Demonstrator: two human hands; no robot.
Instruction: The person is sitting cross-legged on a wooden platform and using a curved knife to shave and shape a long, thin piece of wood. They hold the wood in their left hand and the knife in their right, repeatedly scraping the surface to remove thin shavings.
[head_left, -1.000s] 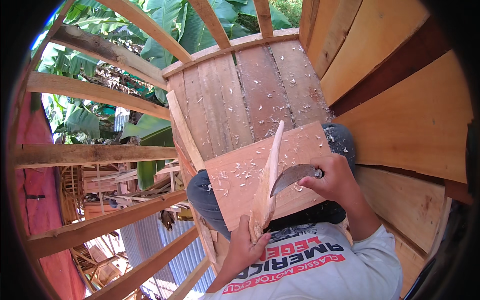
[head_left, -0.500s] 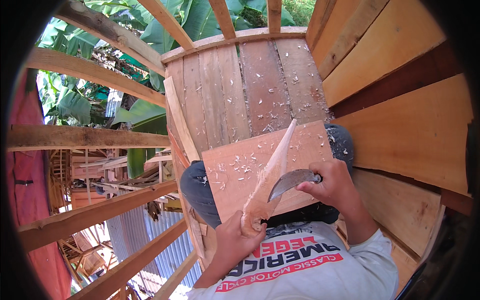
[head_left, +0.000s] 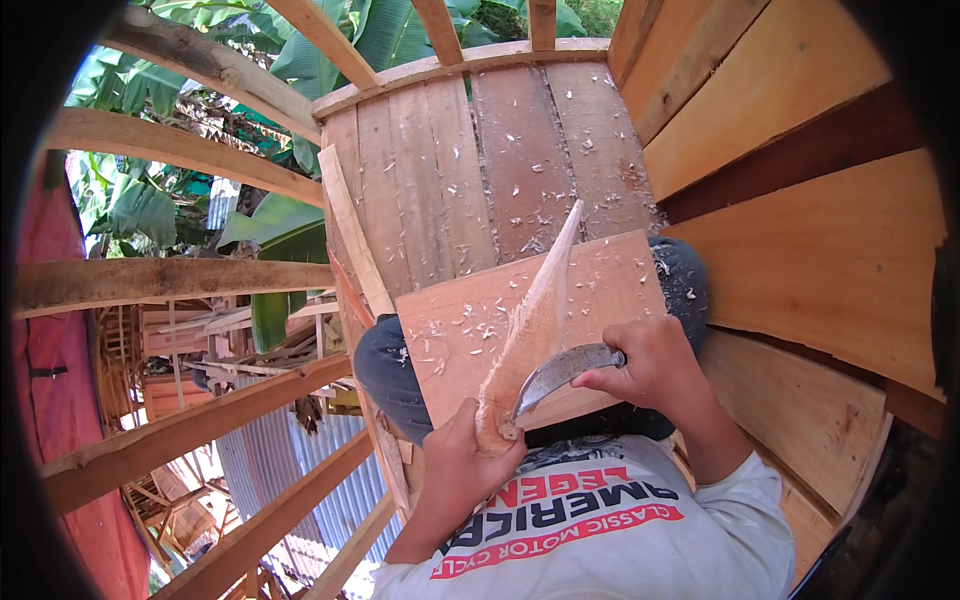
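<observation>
Two bare hands work a tapered wooden stake (head_left: 535, 320) over a flat board (head_left: 470, 335) that lies across the person's knees. The left hand (head_left: 470, 465) is closed in a fist around the thick lower end of the stake, fingers wrapped fully about the wood. The right hand (head_left: 650, 365) is closed around the handle of a curved knife (head_left: 555, 375), fingers pressed tight on it; the handle itself is hidden inside the grip. The blade arcs down and to the left from the right hand, and its tip meets the stake just above the left hand.

The stake stands tilted, its thick end low and near the body, its thin pointed end resting up and away near the far edge of the board. The face turned toward the blade shows pale, freshly cut wood. Small pale wood shavings (head_left: 455, 325) are scattered over the board and over the plank floor (head_left: 480, 170) beyond it.

A wall of wide planks (head_left: 800, 200) rises at the right. At the left, bare timber rails (head_left: 170, 280) form an open frame, with broad green leaves (head_left: 140, 205) and corrugated metal roofing (head_left: 270, 480) visible through the gaps
</observation>
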